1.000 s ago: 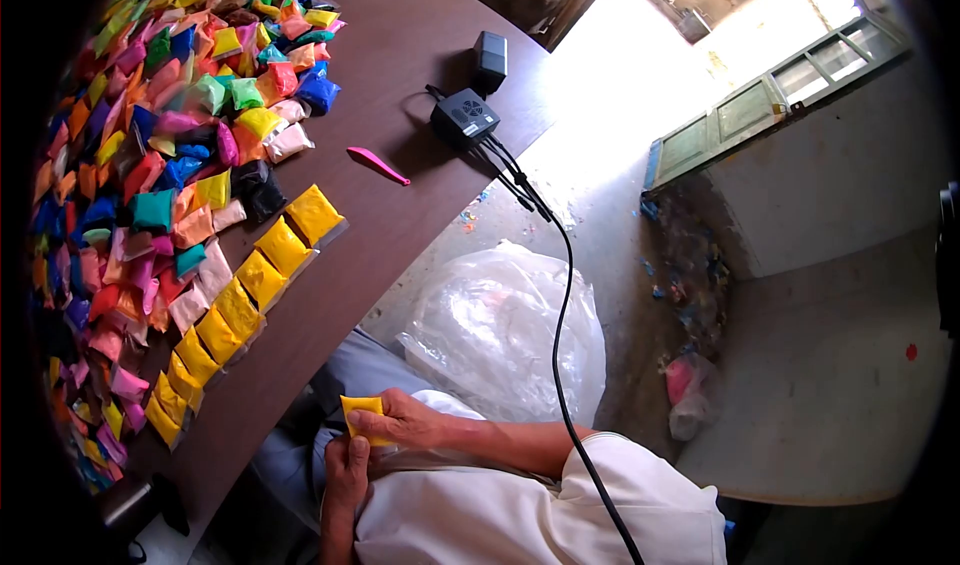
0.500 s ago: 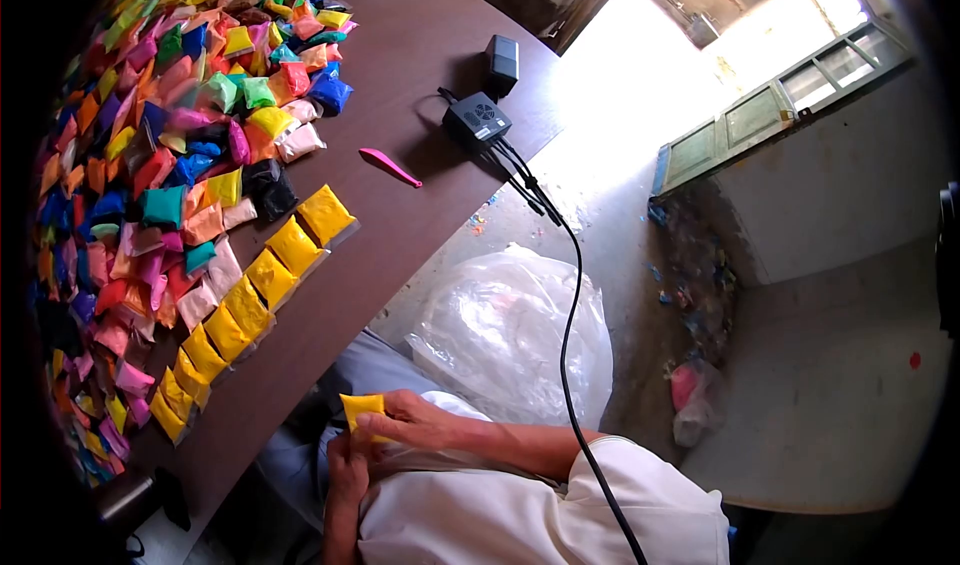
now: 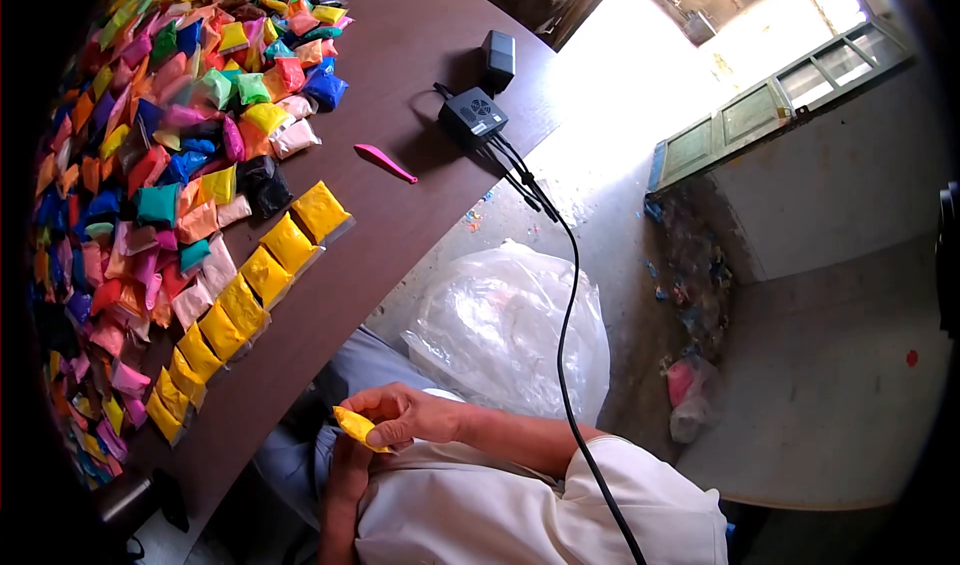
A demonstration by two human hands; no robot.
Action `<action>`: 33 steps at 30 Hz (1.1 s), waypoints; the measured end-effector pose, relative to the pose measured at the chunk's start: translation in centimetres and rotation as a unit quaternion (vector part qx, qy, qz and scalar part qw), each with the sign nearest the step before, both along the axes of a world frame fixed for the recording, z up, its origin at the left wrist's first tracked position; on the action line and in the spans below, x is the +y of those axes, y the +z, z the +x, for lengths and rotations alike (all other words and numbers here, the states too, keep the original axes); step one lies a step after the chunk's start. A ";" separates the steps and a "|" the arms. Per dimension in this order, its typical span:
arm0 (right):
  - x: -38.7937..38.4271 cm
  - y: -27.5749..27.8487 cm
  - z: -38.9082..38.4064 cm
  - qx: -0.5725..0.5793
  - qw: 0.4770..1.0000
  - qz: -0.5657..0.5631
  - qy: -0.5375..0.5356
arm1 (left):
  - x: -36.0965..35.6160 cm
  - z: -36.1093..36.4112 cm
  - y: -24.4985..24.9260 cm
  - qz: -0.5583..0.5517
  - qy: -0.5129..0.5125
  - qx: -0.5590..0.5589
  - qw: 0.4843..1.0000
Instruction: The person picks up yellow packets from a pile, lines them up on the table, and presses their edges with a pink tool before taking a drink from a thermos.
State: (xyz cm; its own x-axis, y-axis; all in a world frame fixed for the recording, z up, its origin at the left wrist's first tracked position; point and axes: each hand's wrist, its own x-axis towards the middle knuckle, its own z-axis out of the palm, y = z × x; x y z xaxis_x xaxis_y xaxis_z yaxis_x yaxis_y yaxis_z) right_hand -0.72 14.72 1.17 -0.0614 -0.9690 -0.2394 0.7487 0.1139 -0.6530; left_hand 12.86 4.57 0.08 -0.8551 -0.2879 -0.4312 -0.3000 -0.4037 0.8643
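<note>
Between the thumb and fingers of my right hand (image 3: 408, 415) is a small yellow packet (image 3: 358, 428), held tilted above my lap. My left hand (image 3: 349, 465) is just below it, its fingers mostly hidden behind the packet and my right hand, so its grip does not show. On the brown table (image 3: 400, 75), several flat yellow packets (image 3: 242, 305) with clear edges lie in a slanting row near the edge. Beside that row spreads a large heap of small colourful packets (image 3: 160, 195).
A pink plastic tool (image 3: 386, 163) and a black box with a fan grille (image 3: 473, 115) lie on the table, near another dark block (image 3: 498, 61). A black cable (image 3: 572, 305) runs across to my shoulder. A large clear plastic bag (image 3: 510, 335) stands on the floor.
My right hand has turned the yellow packet from facing up to a slanted, narrower view. My left hand has dropped slightly below it. The view has shifted a little.
</note>
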 end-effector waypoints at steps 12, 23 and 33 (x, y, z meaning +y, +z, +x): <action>-1.3 -0.4 -7.1 0.320 0.873 0.129 -0.346 | -1.4 1.4 -2.9 0.069 -0.058 0.035 0.995; -8.7 1.1 -17.1 0.694 0.560 0.273 -0.361 | -1.5 1.3 -3.6 0.001 -0.048 -0.045 0.998; -9.8 0.7 -18.0 0.722 0.546 0.233 -0.357 | -1.8 1.1 -5.4 0.021 0.013 -0.043 0.999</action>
